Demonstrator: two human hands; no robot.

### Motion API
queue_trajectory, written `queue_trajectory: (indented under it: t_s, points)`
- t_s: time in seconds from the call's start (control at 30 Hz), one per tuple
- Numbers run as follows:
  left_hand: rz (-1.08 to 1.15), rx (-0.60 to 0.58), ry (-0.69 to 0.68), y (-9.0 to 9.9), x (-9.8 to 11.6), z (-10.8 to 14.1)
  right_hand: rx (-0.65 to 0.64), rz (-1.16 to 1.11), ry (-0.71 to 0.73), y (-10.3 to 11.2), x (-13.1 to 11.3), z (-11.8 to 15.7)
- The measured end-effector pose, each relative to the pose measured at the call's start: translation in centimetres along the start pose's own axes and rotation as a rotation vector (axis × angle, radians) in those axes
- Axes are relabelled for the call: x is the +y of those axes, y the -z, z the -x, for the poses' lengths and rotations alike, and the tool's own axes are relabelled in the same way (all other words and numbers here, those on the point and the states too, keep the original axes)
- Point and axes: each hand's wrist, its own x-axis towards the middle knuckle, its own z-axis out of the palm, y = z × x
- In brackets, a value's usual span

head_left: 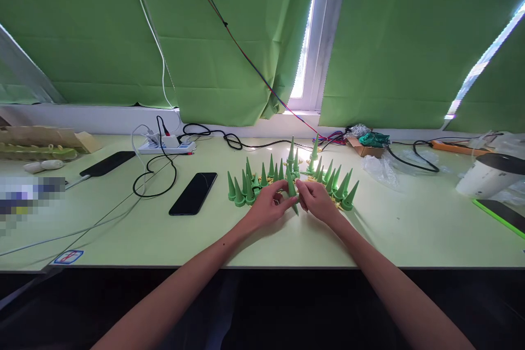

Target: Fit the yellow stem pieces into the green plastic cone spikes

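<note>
Between the thumb and fingers of my left hand (267, 203) is a slender green cone (291, 185) with a pointed tip, held nearly upright above the table. My right hand (319, 201) is closed in a pinch right beside that cone; what its fingertips hold, if anything, is too small to make out. Several similar green cones (239, 196) on round bases stand behind and to the left of my hands. More cones (348, 199) stand on the right, some leaning. Small yellowish pieces (305, 166) lie among them, partly hidden by the cones and my hands.
Left of the cones lies a black phone (193, 193), with a looped black cable and a power strip (166, 146) behind it. A small cardboard box (366, 145) with plastic wrap sits at back right. Farther right are a white cylinder (491, 175) and a green-edged device (502, 215).
</note>
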Motion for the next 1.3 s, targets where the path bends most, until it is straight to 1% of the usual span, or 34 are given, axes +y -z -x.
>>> queue_trajectory:
  t_s: [0.27, 0.47, 0.63, 0.73, 0.9, 0.97, 1.13, 1.2, 1.3]
  points:
    - [-0.064, 0.030, -0.060, -0.4, -0.1, 0.0, 0.010, 0.055, -0.017, 0.0, 0.1, 0.1]
    - [-0.069, 0.015, -0.065, -0.4, -0.3, -0.1, 0.022, 0.062, -0.014, 0.0, 0.1, -0.1]
    - [0.008, 0.017, -0.065, -0.2, 0.0, 0.0, 0.102, 0.009, -0.044, 0.0, -0.2, -0.1]
    - [0.080, 0.050, -0.016, -0.2, 0.0, -0.2, 0.139, -0.061, -0.061, 0.0, -0.3, -0.1]
    - [0.252, 0.118, 0.073, -0.1, -0.3, -0.8, 0.163, -0.101, -0.021, 0.0, -0.3, 0.0]
    - [0.309, 0.095, 0.118, 0.0, -0.5, -1.0, 0.135, -0.114, -0.002, 0.1, -0.2, 0.0]
    - [0.421, -0.059, 0.191, 0.0, -0.8, -1.1, 0.027, -0.105, 0.048, 0.1, -0.1, 0.1]
    - [0.428, -0.076, 0.209, 0.0, -0.8, -1.0, 0.006, -0.097, 0.050, 0.0, -0.1, 0.1]
    - [0.394, -0.055, 0.214, 0.0, -0.7, -0.9, 0.006, -0.081, 0.051, 0.0, 0.1, 0.0]
